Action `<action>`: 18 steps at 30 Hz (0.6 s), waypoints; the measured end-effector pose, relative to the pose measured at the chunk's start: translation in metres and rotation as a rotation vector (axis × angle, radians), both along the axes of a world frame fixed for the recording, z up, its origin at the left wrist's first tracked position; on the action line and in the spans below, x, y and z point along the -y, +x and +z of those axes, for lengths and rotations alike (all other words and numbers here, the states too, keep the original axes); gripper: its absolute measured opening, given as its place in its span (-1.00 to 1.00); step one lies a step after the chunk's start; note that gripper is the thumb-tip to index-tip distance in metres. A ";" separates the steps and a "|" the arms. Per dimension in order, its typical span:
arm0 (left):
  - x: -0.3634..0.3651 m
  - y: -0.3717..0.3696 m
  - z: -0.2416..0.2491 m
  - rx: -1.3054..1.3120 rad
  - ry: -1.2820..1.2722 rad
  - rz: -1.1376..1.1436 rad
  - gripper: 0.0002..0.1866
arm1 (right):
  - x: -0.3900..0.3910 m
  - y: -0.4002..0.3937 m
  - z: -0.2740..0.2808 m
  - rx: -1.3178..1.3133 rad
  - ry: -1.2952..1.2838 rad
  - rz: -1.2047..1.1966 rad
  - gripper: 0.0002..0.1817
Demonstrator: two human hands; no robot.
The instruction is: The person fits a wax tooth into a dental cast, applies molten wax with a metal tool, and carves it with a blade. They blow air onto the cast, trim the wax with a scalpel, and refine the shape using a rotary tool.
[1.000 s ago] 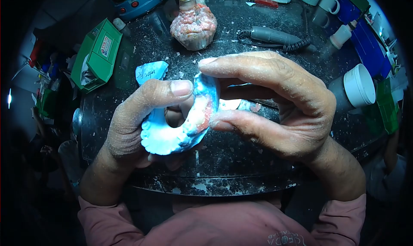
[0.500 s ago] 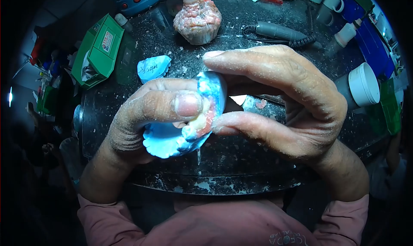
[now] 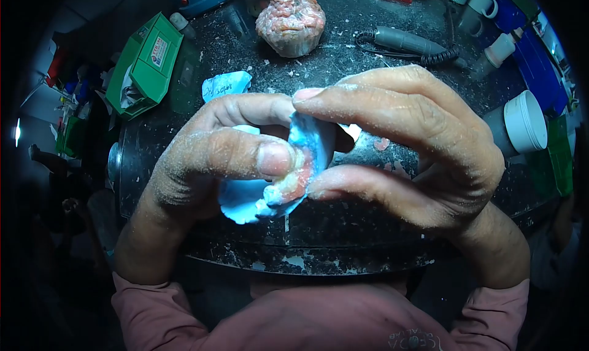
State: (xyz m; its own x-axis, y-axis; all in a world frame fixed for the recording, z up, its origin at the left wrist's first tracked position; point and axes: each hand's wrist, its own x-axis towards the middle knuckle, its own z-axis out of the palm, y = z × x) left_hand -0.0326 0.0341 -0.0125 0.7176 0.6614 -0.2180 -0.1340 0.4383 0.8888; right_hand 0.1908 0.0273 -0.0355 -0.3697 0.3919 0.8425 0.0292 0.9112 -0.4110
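A blue dental cast (image 3: 242, 202) is held up over the dark bench, tilted, with pink wax (image 3: 300, 184) and yellowish material along its ridge. My left hand (image 3: 208, 151) is closed round the cast, the thumb pressing on the ridge beside the wax. My right hand (image 3: 429, 145) grips the right edge of the same cast, index fingertip at the top and thumb low by the wax. Parts of the cast are hidden behind my left fingers. Behind my left hand lies another blue plaster piece (image 3: 227, 84) with handwriting on it.
A wax-crusted lump with a neck (image 3: 291, 26) stands at the back. A grey handpiece (image 3: 408, 41) with a coiled cord lies right of it. A green bin (image 3: 147, 65) stands left, a white tub (image 3: 526, 123) right. White debris dots the bench (image 3: 343, 253).
The cast has moved slightly right and turned a little, with less of its lower left part showing. Both hands keep hold of it. The whole view has shifted a little.
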 end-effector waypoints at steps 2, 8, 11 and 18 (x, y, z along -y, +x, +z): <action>-0.001 -0.001 -0.003 0.028 0.005 0.019 -0.55 | -0.001 0.000 -0.001 0.001 -0.009 -0.002 -0.44; -0.001 -0.004 0.001 -0.089 0.055 0.012 -0.49 | -0.003 -0.002 -0.007 0.018 0.031 -0.014 -0.46; 0.000 -0.003 0.001 -0.138 0.119 0.014 -0.47 | -0.001 -0.003 -0.006 0.028 0.019 -0.013 -0.46; 0.002 -0.002 -0.004 -0.116 0.113 0.025 -0.46 | 0.000 -0.002 -0.007 0.049 -0.008 -0.024 -0.47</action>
